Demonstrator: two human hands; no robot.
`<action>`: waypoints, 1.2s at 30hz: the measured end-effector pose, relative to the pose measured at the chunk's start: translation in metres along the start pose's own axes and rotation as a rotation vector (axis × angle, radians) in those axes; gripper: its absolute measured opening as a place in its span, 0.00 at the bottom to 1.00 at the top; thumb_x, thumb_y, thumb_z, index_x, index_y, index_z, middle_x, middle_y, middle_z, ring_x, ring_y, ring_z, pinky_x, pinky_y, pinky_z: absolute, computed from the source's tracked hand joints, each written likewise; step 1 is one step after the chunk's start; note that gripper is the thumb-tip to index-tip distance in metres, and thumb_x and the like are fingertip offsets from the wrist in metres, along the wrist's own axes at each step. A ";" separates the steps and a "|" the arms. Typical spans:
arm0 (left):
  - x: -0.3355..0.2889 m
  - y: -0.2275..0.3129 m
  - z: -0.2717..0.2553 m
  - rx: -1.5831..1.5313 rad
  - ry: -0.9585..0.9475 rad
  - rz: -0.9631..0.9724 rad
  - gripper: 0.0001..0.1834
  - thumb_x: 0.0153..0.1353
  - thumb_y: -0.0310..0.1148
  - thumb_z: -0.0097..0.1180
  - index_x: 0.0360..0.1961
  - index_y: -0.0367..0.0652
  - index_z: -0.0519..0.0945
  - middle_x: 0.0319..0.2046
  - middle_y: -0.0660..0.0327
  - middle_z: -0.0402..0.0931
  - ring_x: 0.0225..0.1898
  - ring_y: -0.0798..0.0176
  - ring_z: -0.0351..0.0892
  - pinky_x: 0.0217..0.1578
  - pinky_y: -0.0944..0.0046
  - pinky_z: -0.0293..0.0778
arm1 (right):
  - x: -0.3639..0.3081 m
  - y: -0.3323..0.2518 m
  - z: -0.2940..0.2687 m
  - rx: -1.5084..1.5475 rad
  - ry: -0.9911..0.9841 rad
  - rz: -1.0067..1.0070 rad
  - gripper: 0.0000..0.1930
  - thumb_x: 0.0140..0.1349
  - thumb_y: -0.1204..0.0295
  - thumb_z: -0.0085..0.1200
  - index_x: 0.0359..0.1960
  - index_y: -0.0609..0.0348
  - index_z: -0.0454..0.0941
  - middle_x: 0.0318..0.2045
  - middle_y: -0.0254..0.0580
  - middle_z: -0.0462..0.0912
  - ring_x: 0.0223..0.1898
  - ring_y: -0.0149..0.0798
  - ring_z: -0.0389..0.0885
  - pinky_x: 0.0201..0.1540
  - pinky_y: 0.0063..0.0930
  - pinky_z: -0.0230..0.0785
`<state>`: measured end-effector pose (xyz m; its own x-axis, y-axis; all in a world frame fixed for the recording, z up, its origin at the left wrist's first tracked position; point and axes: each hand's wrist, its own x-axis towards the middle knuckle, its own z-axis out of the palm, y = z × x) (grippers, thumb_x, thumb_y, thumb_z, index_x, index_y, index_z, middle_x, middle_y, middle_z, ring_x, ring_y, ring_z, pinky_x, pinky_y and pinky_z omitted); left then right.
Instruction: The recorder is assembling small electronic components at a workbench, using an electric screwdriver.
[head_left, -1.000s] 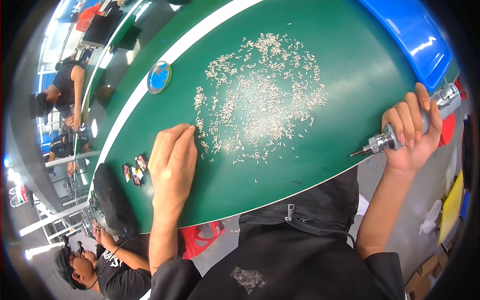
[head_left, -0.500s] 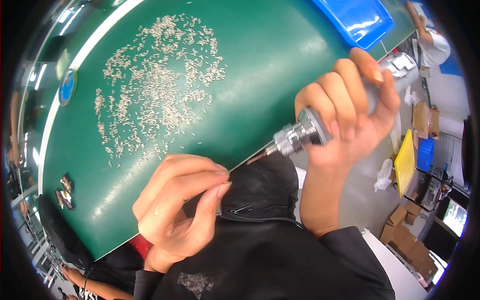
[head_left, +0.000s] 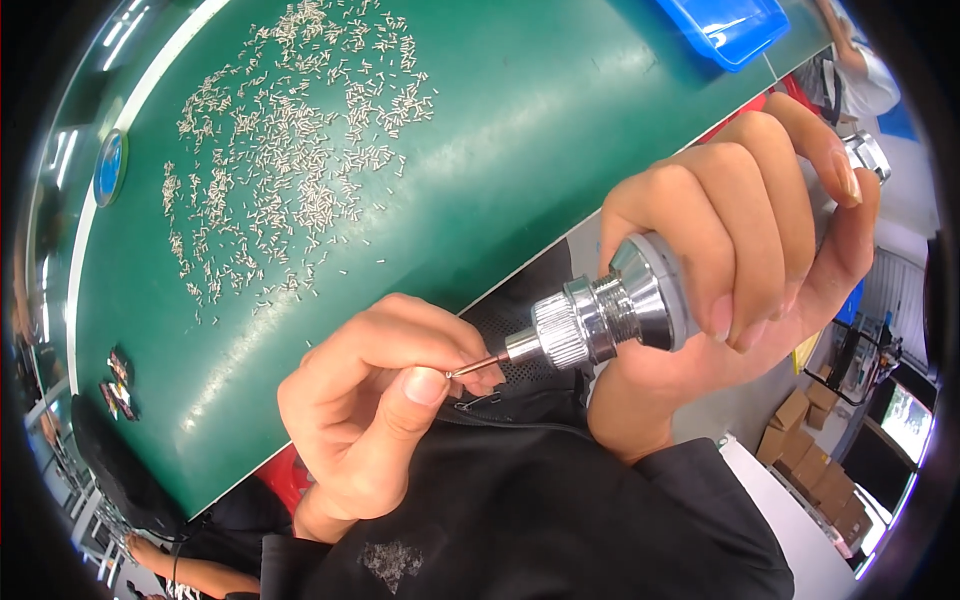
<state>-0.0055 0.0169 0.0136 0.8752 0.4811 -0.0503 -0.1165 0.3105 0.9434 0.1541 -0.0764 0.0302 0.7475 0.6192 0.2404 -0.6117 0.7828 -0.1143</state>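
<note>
My right hand (head_left: 745, 215) is wrapped around a silver power screwdriver (head_left: 585, 320) with a knurled collar. Its thin coppery bit (head_left: 478, 366) points down and left to the fingertips of my left hand (head_left: 365, 410). There the left thumb and fingers pinch a tiny metal piece (head_left: 450, 375), mostly hidden, and the bit's tip appears to touch it. Many small silvery metal pins (head_left: 300, 150) lie scattered on the green table (head_left: 510, 130) beyond both hands.
A blue plastic tray (head_left: 748, 52) stands at the table's far right. At the left edge are a round blue dish (head_left: 110, 168) and some small dark wrapped items (head_left: 120, 385). Another person (head_left: 865, 80) is at upper right; someone's forearm (head_left: 195, 572) shows at lower left. Cardboard boxes (head_left: 810, 450) stand at right.
The screwdriver's bit has come to my left fingertips; before, it was a short way off. My right hand looks larger and farther right. The table's contents have shifted up and left in the view.
</note>
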 end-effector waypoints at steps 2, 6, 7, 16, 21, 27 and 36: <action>0.001 0.002 0.002 -0.010 -0.003 -0.007 0.13 0.69 0.34 0.53 0.34 0.33 0.72 0.29 0.53 0.70 0.28 0.62 0.72 0.28 0.63 0.73 | 0.003 -0.012 -0.002 -0.014 -0.008 -0.002 0.11 0.67 0.63 0.48 0.35 0.58 0.69 0.15 0.33 0.66 0.14 0.31 0.67 0.20 0.27 0.63; 0.004 -0.002 0.002 0.030 -0.016 0.007 0.14 0.69 0.34 0.54 0.32 0.32 0.72 0.27 0.54 0.70 0.27 0.62 0.71 0.28 0.63 0.72 | 0.000 -0.015 -0.002 -0.245 -0.108 0.132 0.11 0.67 0.62 0.46 0.35 0.57 0.68 0.15 0.33 0.66 0.14 0.30 0.66 0.20 0.27 0.62; 0.003 -0.002 -0.001 0.033 -0.012 0.007 0.14 0.69 0.34 0.54 0.32 0.32 0.72 0.27 0.54 0.70 0.27 0.62 0.71 0.28 0.63 0.72 | -0.004 -0.003 0.000 -0.121 -0.018 -0.031 0.11 0.68 0.61 0.46 0.36 0.56 0.68 0.15 0.33 0.66 0.13 0.30 0.66 0.20 0.26 0.62; 0.003 -0.005 -0.003 0.040 -0.029 0.059 0.05 0.67 0.21 0.51 0.34 0.29 0.77 0.30 0.48 0.80 0.31 0.63 0.79 0.35 0.65 0.77 | -0.007 0.004 0.002 -0.170 -0.002 -0.118 0.10 0.68 0.62 0.46 0.36 0.55 0.67 0.15 0.31 0.66 0.14 0.27 0.66 0.19 0.23 0.62; 0.008 -0.008 0.003 0.540 0.019 0.408 0.03 0.57 0.14 0.56 0.32 0.29 0.78 0.26 0.50 0.80 0.25 0.59 0.78 0.27 0.65 0.74 | 0.000 -0.020 -0.002 -0.299 -0.088 0.002 0.11 0.68 0.62 0.45 0.36 0.57 0.68 0.15 0.31 0.66 0.13 0.28 0.65 0.19 0.24 0.62; 0.011 -0.008 0.007 0.738 0.027 0.476 0.07 0.51 0.12 0.59 0.32 0.31 0.78 0.24 0.52 0.78 0.23 0.56 0.78 0.25 0.63 0.74 | -0.009 -0.011 -0.009 -0.240 -0.025 -0.003 0.13 0.69 0.62 0.44 0.37 0.61 0.70 0.15 0.32 0.66 0.13 0.29 0.65 0.21 0.26 0.62; 0.015 -0.007 0.004 0.733 -0.017 0.348 0.20 0.48 0.26 0.73 0.40 0.31 0.78 0.27 0.54 0.80 0.25 0.59 0.79 0.26 0.67 0.72 | -0.004 -0.009 -0.021 -0.156 -0.024 0.015 0.15 0.69 0.62 0.44 0.38 0.64 0.73 0.15 0.32 0.67 0.13 0.29 0.65 0.23 0.26 0.62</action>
<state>0.0096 0.0189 0.0077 0.8532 0.4367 0.2853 -0.0518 -0.4733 0.8794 0.1628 -0.0846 0.0097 0.7308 0.6311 0.2602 -0.5738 0.7744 -0.2665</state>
